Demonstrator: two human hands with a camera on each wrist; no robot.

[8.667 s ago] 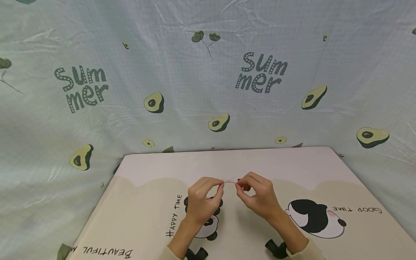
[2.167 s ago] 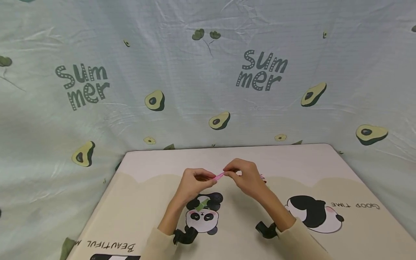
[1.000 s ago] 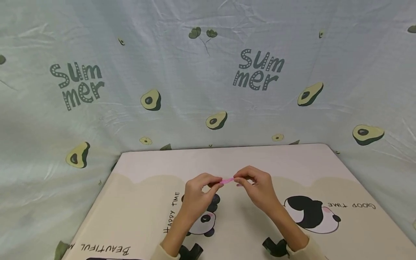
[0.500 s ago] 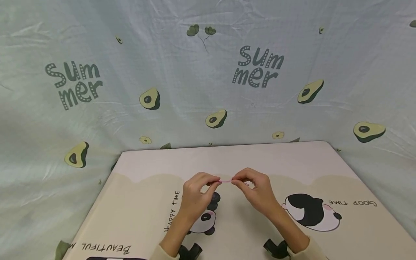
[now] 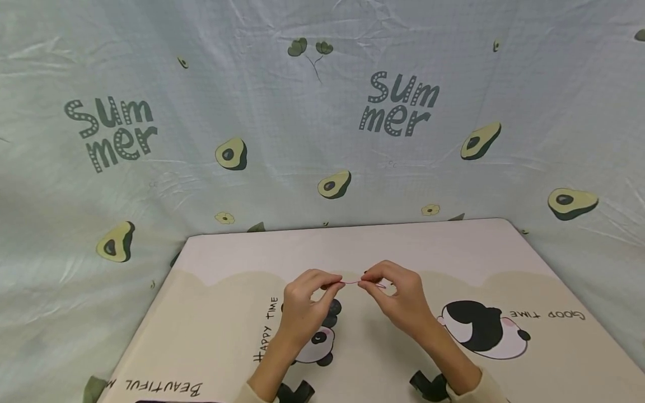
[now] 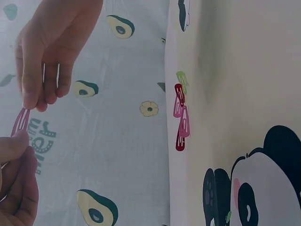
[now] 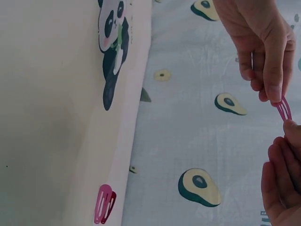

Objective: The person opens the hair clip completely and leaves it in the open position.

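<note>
A pink snap hair clip (image 5: 352,282) is stretched level between my two hands above the table, seen nearly edge-on in the head view. My left hand (image 5: 308,302) pinches one end between thumb and forefinger; my right hand (image 5: 402,294) pinches the other end likewise. In the left wrist view the slotted body of the clip (image 6: 21,119) shows between the fingertips. The right wrist view also shows the clip (image 7: 284,109) bridging both hands. On the table lies a loose group of clips: a light green clip (image 6: 183,81), a red clip (image 6: 179,92) and pink ones (image 6: 185,123), partly overlapping.
The table (image 5: 216,324) bears a cream cover printed with pandas and lettering. Behind it hangs a pale curtain (image 5: 282,112) with avocado prints. Black wrist mounts (image 5: 428,386) sit at both wrists. In the head view my right hand mostly hides the clips on the table.
Between the hands the pink clip has turned from showing its flat face to edge-on. Since about two seconds ago both hands have come level and slightly lower; lately they barely move.
</note>
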